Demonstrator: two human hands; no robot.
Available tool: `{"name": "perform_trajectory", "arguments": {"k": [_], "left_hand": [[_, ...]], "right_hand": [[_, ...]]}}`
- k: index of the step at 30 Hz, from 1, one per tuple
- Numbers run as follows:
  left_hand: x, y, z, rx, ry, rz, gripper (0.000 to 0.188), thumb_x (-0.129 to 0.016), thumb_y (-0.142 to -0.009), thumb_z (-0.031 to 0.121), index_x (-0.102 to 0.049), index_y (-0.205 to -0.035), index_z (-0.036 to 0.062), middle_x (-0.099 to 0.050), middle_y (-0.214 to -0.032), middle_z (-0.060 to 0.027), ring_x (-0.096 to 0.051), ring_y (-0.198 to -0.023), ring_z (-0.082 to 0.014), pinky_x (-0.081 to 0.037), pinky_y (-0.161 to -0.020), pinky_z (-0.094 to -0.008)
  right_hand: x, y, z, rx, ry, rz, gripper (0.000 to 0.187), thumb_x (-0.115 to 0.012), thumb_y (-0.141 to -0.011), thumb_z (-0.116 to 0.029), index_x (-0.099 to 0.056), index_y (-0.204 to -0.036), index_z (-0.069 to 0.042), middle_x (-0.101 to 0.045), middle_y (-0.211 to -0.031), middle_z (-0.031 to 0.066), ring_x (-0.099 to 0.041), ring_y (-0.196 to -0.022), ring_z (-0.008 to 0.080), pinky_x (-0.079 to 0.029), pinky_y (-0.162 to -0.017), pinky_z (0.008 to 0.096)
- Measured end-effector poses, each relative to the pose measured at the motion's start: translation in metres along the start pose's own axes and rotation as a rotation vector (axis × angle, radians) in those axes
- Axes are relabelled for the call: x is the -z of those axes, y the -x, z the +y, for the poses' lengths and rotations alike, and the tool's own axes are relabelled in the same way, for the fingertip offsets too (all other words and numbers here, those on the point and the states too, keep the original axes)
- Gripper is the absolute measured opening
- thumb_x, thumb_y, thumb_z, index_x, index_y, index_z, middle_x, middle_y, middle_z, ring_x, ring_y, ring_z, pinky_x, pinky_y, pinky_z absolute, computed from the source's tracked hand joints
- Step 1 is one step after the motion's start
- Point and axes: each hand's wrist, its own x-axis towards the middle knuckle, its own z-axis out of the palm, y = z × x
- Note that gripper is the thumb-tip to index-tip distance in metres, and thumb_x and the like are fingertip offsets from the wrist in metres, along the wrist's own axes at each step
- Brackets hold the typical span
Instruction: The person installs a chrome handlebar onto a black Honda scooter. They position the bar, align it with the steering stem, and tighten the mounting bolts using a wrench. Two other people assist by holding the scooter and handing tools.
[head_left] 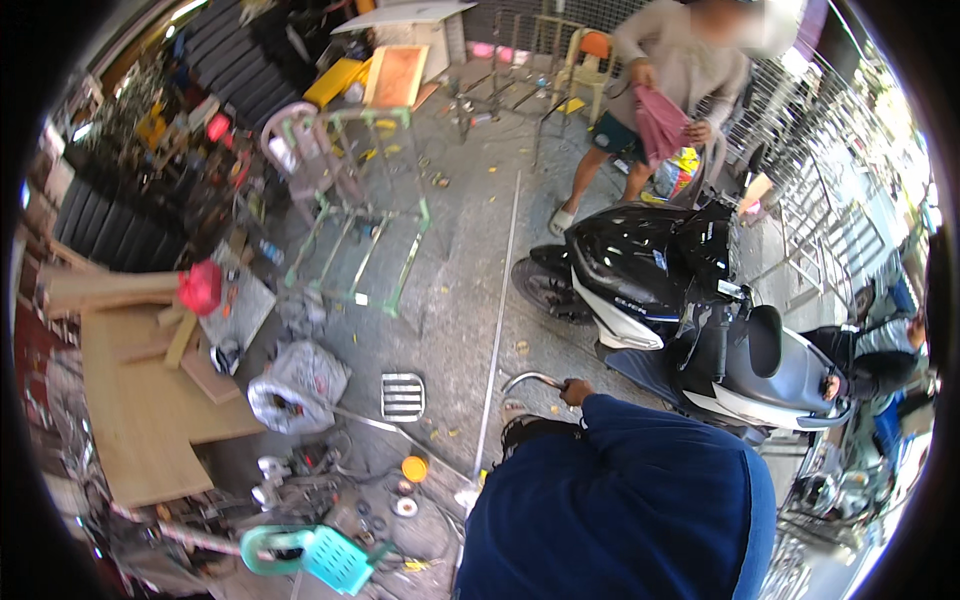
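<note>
My right hand [577,392] is closed round one end of a curved, shiny metal tube [535,379], held low above the concrete floor. The navy sleeve [640,440] runs back from it and fills much of the lower view. My left hand does not show. Just right of the tube stands a black and white scooter [640,260], its front wheel toward the left. On the floor to the left lies a small U-shaped metal rack with bars [403,397].
A person [680,70] beyond the scooter holds a reddish cloth [660,125]; another [885,345] is by its seat. A pale-green metal frame [370,230], plastic chair [305,150], grey sack [300,385], plywood [140,400] and teal stool [340,560] stand or lie at left.
</note>
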Motion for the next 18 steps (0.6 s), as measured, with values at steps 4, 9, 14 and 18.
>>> {"name": "perform_trajectory", "arguments": {"k": [4, 9, 14, 18], "left_hand": [[0.015, -0.052, 0.050, -0.045, -0.091, -0.070, 0.049, -0.074, -0.094, 0.039, -0.071, -0.121, -0.0018, -0.077, -0.111, -0.0228, -0.075, -0.103, -0.0357, -0.057, -0.093, -0.0495], [0.047, -0.096, 0.080, -0.051, -0.186, -0.131, 0.049, -0.075, -0.093, 0.038, -0.070, -0.120, -0.0023, -0.077, -0.110, -0.0229, -0.075, -0.102, -0.0356, -0.057, -0.093, -0.0494], [0.096, -0.136, 0.101, -0.085, -0.300, -0.198, 0.049, -0.077, -0.092, 0.037, -0.070, -0.120, -0.0029, -0.077, -0.109, -0.0230, -0.075, -0.102, -0.0354, -0.057, -0.092, -0.0492], [0.160, -0.180, 0.112, -0.157, -0.433, -0.294, 0.049, -0.078, -0.092, 0.036, -0.070, -0.119, -0.0034, -0.077, -0.109, -0.0230, -0.075, -0.101, -0.0353, -0.057, -0.092, -0.0492]], "right_hand": [[0.030, -0.016, -0.016, -0.004, -0.065, 0.025, 0.040, -0.061, -0.095, -0.032, -0.078, -0.127, -0.016, -0.079, -0.122, 0.0189, -0.074, -0.116, 0.0414, -0.060, -0.100, 0.0515], [0.077, -0.028, -0.037, 0.038, -0.199, 0.087, 0.042, -0.064, -0.094, -0.037, -0.075, -0.126, -0.012, -0.077, -0.120, 0.0233, -0.073, -0.115, 0.0443, -0.059, -0.100, 0.0537], [0.065, -0.037, -0.030, -0.087, -0.288, 0.134, 0.039, -0.062, -0.096, -0.033, -0.074, -0.124, -0.008, -0.077, -0.121, 0.0243, -0.072, -0.118, 0.0433, -0.057, -0.103, 0.0555], [0.017, -0.047, -0.023, -0.197, -0.237, 0.207, 0.039, -0.057, -0.101, -0.031, -0.079, -0.123, -0.010, -0.078, -0.125, 0.0208, -0.075, -0.116, 0.0411, -0.060, -0.099, 0.0525]]}}
